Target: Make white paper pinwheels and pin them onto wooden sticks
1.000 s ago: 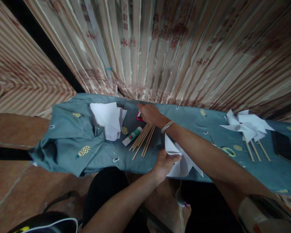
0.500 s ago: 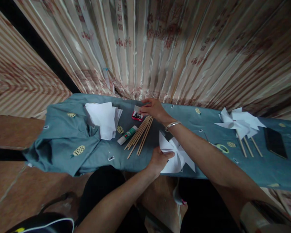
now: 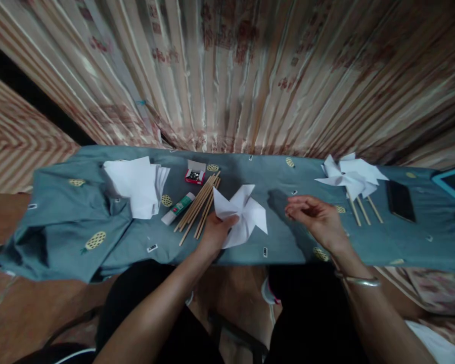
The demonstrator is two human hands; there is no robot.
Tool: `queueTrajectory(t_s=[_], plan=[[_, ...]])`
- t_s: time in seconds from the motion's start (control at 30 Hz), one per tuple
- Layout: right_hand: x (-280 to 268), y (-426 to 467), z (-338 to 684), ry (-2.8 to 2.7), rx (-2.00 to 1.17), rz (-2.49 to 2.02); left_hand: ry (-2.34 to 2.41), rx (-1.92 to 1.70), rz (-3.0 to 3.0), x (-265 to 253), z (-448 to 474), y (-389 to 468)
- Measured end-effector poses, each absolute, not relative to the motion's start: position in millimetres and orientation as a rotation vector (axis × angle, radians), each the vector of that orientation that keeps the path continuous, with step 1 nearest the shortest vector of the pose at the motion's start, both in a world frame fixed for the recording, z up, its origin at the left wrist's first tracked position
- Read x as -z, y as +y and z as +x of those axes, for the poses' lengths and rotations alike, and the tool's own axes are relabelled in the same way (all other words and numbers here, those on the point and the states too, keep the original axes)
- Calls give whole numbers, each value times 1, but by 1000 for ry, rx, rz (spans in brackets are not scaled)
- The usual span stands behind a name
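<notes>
My left hand (image 3: 215,231) is closed on a white paper pinwheel (image 3: 246,218), thumb pressed near its centre and fingers under it. To the right, over the cloth, my right hand (image 3: 315,217) is held with thumb and fingertips together. Anything in that pinch is too small to make out. Just left of the pinwheel lie several wooden sticks (image 3: 197,206) in a loose bundle. A glue stick (image 3: 178,208) rests against their left side. Behind them stands a small red box (image 3: 194,175), lid up, with small shiny pieces inside.
A stack of white paper (image 3: 136,184) lies at the left. At the right are several pinwheels (image 3: 352,174) on sticks, a black phone (image 3: 401,200) and a blue-framed device (image 3: 453,183). A patterned cloth (image 3: 246,169) covers the table, and a curtain (image 3: 227,76) hangs behind.
My right hand has moved from the red box back toward me and to the right, its fingers now pinched. The left hand still holds the pinwheel. The camera view has shifted right.
</notes>
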State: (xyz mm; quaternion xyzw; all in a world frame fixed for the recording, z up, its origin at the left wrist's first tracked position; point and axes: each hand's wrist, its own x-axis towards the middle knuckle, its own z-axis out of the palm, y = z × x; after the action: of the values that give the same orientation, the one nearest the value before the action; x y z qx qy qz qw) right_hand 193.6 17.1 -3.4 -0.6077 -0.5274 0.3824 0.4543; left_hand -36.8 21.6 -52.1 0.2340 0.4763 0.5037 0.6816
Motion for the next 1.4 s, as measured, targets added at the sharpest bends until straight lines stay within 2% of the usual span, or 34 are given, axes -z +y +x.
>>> queueTrajectory(t_s=[0.07,0.2,0.3,0.53,0.9,1.03,1.23,1.4], plan=[[20,8,205,-1571,-762,-1669,1088,-1156,537,51,-43,26],[39,3,203,-1802,-675,-1770,1137,-1200,570,51,-48,31],[44,1,203,-1917,-599,-1753,1156,-1195,583,50,-46,32],[41,-20,219,-1818,-415,-1699,1142,-1188,582,45,-45,32],[57,-26,198,-2301,-47,-1510,1130,-1166,549,47,-45,27],[62,-26,199,-2307,-39,-1480,1113,-1168,555,48,-45,26],[57,-22,201,-2155,-308,-1484,1126,-1161,559,48,-46,27],[55,-20,210,-2147,-258,-1527,1159,-1162,553,47,-46,29]])
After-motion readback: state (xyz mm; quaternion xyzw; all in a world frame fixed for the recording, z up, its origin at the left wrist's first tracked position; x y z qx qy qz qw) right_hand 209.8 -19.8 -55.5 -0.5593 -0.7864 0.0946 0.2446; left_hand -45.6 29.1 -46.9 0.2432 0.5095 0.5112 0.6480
